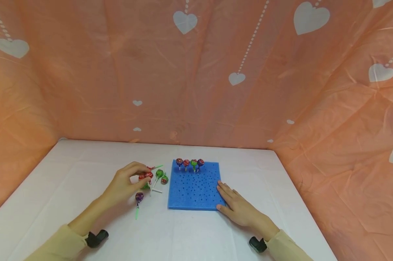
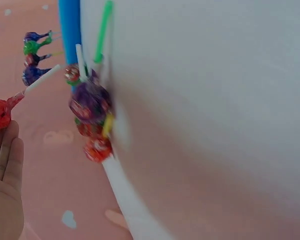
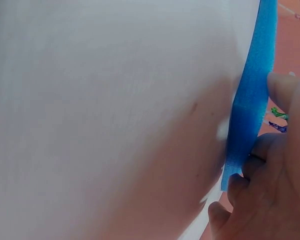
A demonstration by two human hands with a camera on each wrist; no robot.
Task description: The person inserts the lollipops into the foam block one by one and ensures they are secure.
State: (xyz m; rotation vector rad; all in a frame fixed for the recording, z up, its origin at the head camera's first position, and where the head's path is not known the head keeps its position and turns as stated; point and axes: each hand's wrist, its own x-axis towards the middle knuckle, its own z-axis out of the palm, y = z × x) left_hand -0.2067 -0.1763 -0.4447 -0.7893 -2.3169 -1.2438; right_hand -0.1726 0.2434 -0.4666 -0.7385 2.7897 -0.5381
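Pinching now, and it's a red lollipop (image 2: 1, 120) between the left hand (image 1: 124, 183)'s thumb and fingers, gripped by the wrapped candy with its white stick angling away! Close around that pinch lies a loose bunch of lollipops (image 1: 159, 173), with green wrappers just to the right, while a purple lollipop (image 1: 139, 197) sits on the near side, all on the white table (image 1: 265, 174). Farther right of the grip, the blue holed board (image 1: 193, 199) lies flat, four upright lollipops (image 1: 193, 163) lined along its far edge. And the right hand (image 1: 239, 206)? Fingers extended, thumb apart, resting on the board's right edge!
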